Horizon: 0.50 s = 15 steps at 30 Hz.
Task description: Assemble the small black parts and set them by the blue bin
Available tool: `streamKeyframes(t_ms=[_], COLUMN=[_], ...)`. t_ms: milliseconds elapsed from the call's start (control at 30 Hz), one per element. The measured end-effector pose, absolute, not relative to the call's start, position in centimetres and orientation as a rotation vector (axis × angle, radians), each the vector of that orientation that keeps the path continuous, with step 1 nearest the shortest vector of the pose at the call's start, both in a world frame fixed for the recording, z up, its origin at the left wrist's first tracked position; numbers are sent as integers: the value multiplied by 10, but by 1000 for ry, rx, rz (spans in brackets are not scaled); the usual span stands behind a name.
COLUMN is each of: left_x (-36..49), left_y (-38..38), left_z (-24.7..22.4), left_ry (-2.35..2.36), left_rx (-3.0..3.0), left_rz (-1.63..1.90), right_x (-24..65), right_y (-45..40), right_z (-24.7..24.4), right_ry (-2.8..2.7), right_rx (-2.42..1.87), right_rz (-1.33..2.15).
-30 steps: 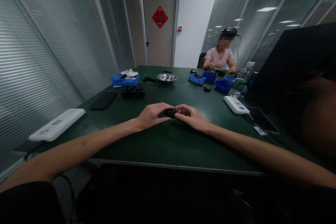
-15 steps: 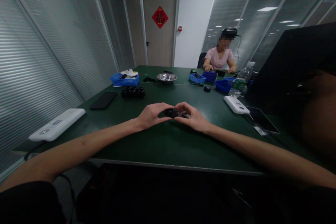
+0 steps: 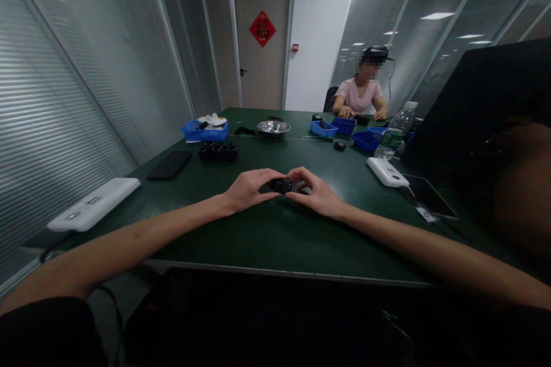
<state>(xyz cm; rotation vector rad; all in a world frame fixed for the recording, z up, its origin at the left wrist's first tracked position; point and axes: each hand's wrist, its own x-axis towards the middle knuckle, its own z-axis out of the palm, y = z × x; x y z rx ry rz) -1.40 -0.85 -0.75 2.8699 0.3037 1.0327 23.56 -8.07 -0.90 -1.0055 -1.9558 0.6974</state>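
Observation:
A small black object [image 3: 281, 184] is held between my two hands, low over the green table [image 3: 267, 241]. My left hand [image 3: 250, 189] grips its left side between thumb and fingers. On its right side, the thumb and fingertips of my right hand [image 3: 316, 194] close around it. What exactly the object is cannot be made out. Beyond my left hand a cluster of shiny black round parts [image 3: 218, 151] rests on the table.
A black phone [image 3: 170, 165] and a white power bank [image 3: 93, 204] lie left. Behind are a blue basket [image 3: 205, 133] and a metal bowl [image 3: 274, 128]. Blue bins [image 3: 365, 140], a bottle [image 3: 394, 133] and another power bank [image 3: 387, 172] stand right. A person sits across.

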Motion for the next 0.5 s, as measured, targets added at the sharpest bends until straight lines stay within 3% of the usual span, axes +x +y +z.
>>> streamKeyframes(t_ms=[500], left_x=[-15], left_y=[-11], left_z=[-4], left_ry=[300], left_rx=[2885], left_rz=[1049], right_x=[237], right_y=[-80], right_z=[-9], right_ry=[-1935], right_rx=[-1062], right_rz=[732])
